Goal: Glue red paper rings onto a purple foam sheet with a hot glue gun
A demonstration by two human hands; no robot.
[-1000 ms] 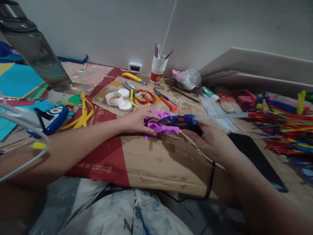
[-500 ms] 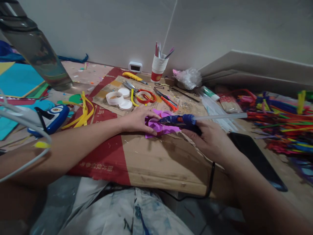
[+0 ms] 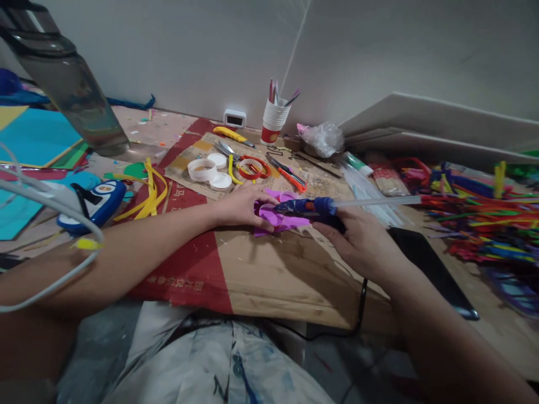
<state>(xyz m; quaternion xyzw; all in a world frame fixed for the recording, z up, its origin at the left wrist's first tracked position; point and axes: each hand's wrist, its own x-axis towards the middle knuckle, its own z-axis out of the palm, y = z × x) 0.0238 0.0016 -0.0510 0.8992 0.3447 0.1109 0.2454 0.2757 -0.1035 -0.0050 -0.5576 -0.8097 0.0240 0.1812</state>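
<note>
My right hand (image 3: pixel 364 238) is closed round the handle of a blue hot glue gun (image 3: pixel 301 206), with a long clear glue stick (image 3: pixel 379 202) out of its back end. The gun's nozzle points left, at the edge of a purple ring (image 3: pixel 272 214). That ring rests on a piece of purple sheet (image 3: pixel 298 221) on the cardboard. Thumb and fingers of my left hand (image 3: pixel 243 206) pinch the ring from its left side; some fingertips are hidden behind it. A black cord (image 3: pixel 361 306) hangs down below my right hand.
Behind my hands lie white rings and lids (image 3: pixel 202 170), red-handled scissors (image 3: pixel 259 167), an orange cutter (image 3: pixel 290 177) and a yellow cutter (image 3: pixel 231 134). A stack of paper cups (image 3: pixel 274 120) holds pens. A phone (image 3: pixel 429 269) and pipe cleaners (image 3: pixel 497 213) lie right; a tall bottle (image 3: pixel 80 95) stands left.
The view has shifted slightly, so most things sit a little differently in the picture. Both hands keep their hold, and the nozzle stays at the purple ring.
</note>
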